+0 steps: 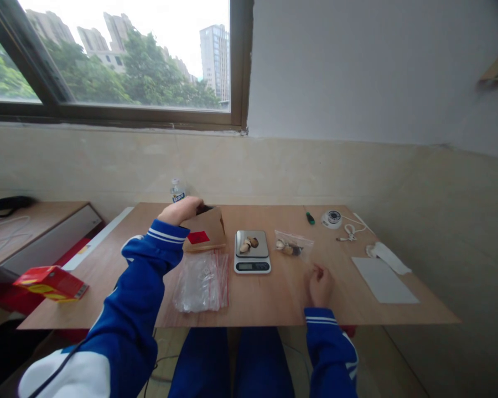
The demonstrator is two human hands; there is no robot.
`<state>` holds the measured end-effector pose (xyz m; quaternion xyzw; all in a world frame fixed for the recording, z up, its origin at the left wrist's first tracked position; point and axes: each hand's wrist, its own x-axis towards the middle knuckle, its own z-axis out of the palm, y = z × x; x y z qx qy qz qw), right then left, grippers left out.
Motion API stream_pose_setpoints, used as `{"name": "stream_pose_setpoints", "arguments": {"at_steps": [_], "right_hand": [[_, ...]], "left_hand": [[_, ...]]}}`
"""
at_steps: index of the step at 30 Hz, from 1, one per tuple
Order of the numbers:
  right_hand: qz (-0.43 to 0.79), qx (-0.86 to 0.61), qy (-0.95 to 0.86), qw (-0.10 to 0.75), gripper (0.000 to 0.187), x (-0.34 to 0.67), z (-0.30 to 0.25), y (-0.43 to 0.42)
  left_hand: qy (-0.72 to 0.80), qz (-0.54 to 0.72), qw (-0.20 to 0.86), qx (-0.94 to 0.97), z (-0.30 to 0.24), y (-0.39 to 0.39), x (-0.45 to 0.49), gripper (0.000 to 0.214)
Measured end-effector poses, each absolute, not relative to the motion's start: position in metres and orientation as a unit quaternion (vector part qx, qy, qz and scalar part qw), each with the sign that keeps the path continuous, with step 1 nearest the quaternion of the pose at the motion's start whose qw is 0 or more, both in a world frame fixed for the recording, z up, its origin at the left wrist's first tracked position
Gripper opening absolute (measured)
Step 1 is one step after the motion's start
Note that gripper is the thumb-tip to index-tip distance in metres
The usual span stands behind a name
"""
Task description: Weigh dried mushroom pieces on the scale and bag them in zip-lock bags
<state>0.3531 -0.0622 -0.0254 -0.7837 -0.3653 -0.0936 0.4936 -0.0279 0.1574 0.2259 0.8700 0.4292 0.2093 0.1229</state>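
My left hand [183, 210] reaches into the open top of a brown paper bag [209, 226] with a red label; its fingers are hidden inside. On the table, my right hand [320, 286] rests with its fingers curled in and nothing visible in them. Between the hands stands a small digital scale [253, 267], bearing several pale and brown pieces that look like dried mushrooms [248, 245]. A clear zip bag [305, 244] with pale and dark pieces lies right of the scale, just beyond my right hand. Flat empty zip bags [199, 284] are stacked left of the scale.
A water bottle [177, 190] stands behind the paper bag. A red box [53, 282] is at the left. Toward the right are a green-handled screwdriver [310, 218], a round white device [331, 220] with a cable, a white sheet [384, 280] and a crumpled white item [390, 258].
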Motion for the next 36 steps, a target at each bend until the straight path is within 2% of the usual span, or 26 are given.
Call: {"name": "stream_pose_setpoints", "arguments": {"at_steps": [3, 5, 8, 13, 16, 19, 26, 30, 32, 36], "right_hand": [[-0.094, -0.784, -0.366, 0.492, 0.028, 0.354, -0.026, -0.062], [-0.093, -0.788, -0.365, 0.486, 0.030, 0.354, -0.027, -0.062], [-0.092, -0.793, -0.362, 0.480, 0.031, 0.355, -0.029, -0.062], [-0.095, -0.789, -0.367, 0.483, 0.030, 0.355, -0.029, -0.062], [-0.099, -0.791, -0.366, 0.479, 0.032, 0.354, -0.028, -0.062], [-0.096, -0.793, -0.367, 0.476, 0.033, 0.354, -0.027, -0.062], [-0.098, -0.788, -0.369, 0.483, 0.030, 0.354, -0.028, -0.062], [-0.104, -0.791, -0.367, 0.478, 0.030, 0.353, -0.026, -0.062], [-0.104, -0.793, -0.371, 0.472, 0.031, 0.352, -0.025, -0.061], [-0.106, -0.796, -0.376, 0.461, 0.032, 0.354, -0.025, -0.062]], "left_hand": [[0.401, 0.317, 0.009, 0.859, 0.254, 0.140, -0.014, 0.021], [0.352, 0.383, 0.009, 0.854, 0.257, 0.118, 0.002, 0.026], [0.272, 0.403, 0.110, 0.867, 0.226, 0.087, 0.033, 0.023], [0.248, 0.340, 0.291, 0.859, 0.127, 0.075, 0.089, 0.024], [0.276, 0.322, 0.303, 0.854, 0.090, 0.081, 0.112, 0.022], [0.277, 0.314, 0.299, 0.857, 0.077, 0.086, 0.123, 0.020], [0.267, 0.290, 0.275, 0.877, 0.066, 0.087, 0.119, 0.025], [0.289, 0.322, 0.245, 0.868, 0.079, 0.081, 0.107, 0.019], [0.309, 0.373, 0.204, 0.851, 0.100, 0.076, 0.095, 0.021], [0.391, 0.495, 0.056, 0.774, 0.155, 0.070, 0.060, 0.022]]}}
